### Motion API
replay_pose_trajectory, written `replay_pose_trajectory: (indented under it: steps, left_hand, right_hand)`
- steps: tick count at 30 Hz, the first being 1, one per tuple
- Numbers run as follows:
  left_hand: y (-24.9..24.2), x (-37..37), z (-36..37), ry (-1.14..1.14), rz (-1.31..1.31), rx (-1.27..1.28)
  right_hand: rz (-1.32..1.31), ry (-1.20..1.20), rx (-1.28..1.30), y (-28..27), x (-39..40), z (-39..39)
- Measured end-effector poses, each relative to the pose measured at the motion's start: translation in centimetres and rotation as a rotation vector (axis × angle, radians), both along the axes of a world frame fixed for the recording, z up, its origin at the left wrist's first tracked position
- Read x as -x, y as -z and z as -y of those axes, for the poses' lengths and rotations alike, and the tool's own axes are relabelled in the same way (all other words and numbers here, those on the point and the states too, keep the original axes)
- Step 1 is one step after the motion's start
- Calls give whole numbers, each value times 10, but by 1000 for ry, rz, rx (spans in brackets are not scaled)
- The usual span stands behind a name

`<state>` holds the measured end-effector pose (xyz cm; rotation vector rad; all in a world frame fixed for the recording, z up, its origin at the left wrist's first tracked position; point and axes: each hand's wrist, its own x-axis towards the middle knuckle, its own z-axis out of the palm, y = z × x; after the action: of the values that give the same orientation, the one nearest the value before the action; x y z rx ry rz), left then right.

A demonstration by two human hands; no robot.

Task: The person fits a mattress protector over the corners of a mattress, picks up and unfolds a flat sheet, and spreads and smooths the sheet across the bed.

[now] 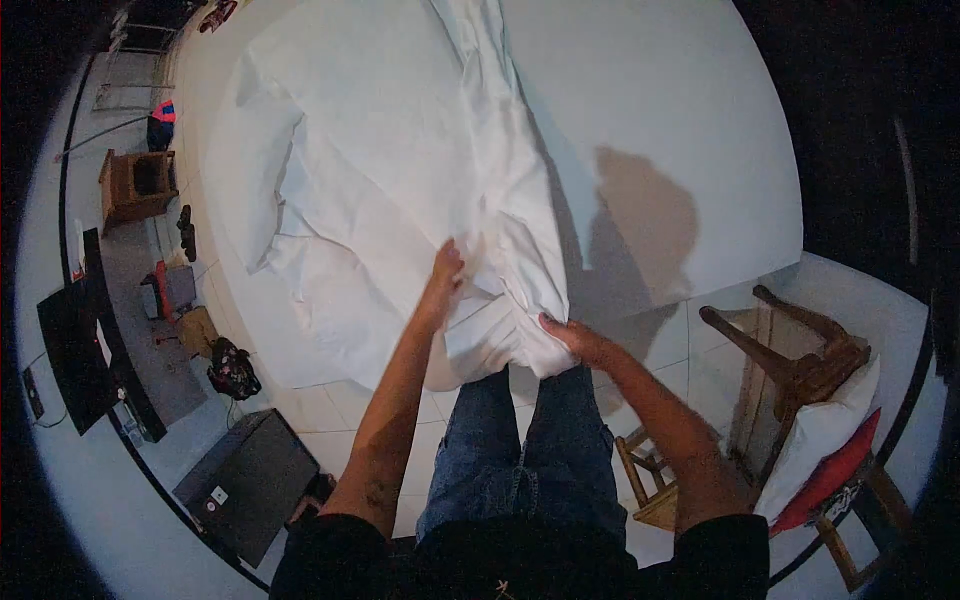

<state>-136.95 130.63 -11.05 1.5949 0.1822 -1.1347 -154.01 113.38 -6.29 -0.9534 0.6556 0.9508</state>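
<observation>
A large white sheet [380,130] lies in loose folds over the left part of a white mattress [720,110]. Its bunched edge runs from the far end down to the front of my body. My right hand [578,340] is closed around the gathered near end of the sheet, thumb on top, just above my knees. Over the folds to the left is my left hand [449,265], close to the cloth. Its fingers are smeared by motion, so I cannot tell whether they grip the fabric.
At right, a wooden chair [800,350] lies tipped, with a white pillow [830,430] and a red cushion [835,480] beside it. A dark box-shaped case [250,490] stands at lower left. Further left are a television [75,350], a black bag [232,368] and a wooden stool [138,190].
</observation>
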Motion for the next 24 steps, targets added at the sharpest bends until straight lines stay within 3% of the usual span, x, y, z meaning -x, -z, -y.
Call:
replay_pose_trajectory:
  steps: [2, 4, 6, 8, 9, 11, 12, 13, 14, 15, 16, 17, 18, 19, 20, 21, 22, 23, 24]
  left_hand:
    - [-11, 37, -15, 140, 204, -27]
    - [-9, 81, -22, 94, 288, 9]
    - [-30, 110, -15, 94, 263, 48]
    - [-40, 139, -19, 228, 677, -227]
    - [-36, 156, -30, 223, 674, -227]
    - [5, 195, -57, 100, -112, -38]
    - [45, 209, -72, 95, -114, -31]
    - [90, 219, -91, -359, -479, 98]
    - [113, 222, -107, -819, -837, 227]
    - [94, 189, -98, -1114, -902, 307]
    - [75, 144, -84, -1408, -958, 394]
    - [98, 129, -91, -1398, -661, 313]
    - [108, 96, -93, -1242, -446, 399]
    - [127, 69, -109, -750, 52, 563]
    - [137, 32, -131, -645, 85, 602]
    - [72, 2, -95, -822, 23, 413]
    - [35, -31, -84, -1039, -170, 484]
    - [17, -51, -81, -920, -54, 637]
    - [-8, -59, -72, -813, 91, 497]
  right_hand:
    - [-139, 479, -35, 20, 17, -21]
    - [-189, 452, -19, 23, 25, -24]
    - [-222, 621, -232, 27, 30, -27]
    - [-203, 751, -230, 13, 28, -22]
    - [-180, 884, -227, 5, 24, -17]
    - [-178, 951, -301, -11, 23, 2]
    - [-170, 1018, -381, -14, 24, 13]
    - [-170, 1015, -375, -7, 32, 23]
    - [-80, 830, -321, 4, 42, 33]
    - [15, 643, -265, 11, 43, 39]
    - [24, 634, -258, 13, 32, 40]
    - [289, 123, 29, 11, 14, 36]
    - [525, -401, 310, 5, -1, 32]
    - [475, -351, 299, -36, -21, 38]
    - [527, -148, 289, -49, -31, 52]
    - [573, 60, 276, -50, -41, 64]
    - [567, 58, 270, -37, -50, 69]
    - [609, 150, 216, -15, -61, 73]
    - [658, 240, 161, 8, -74, 75]
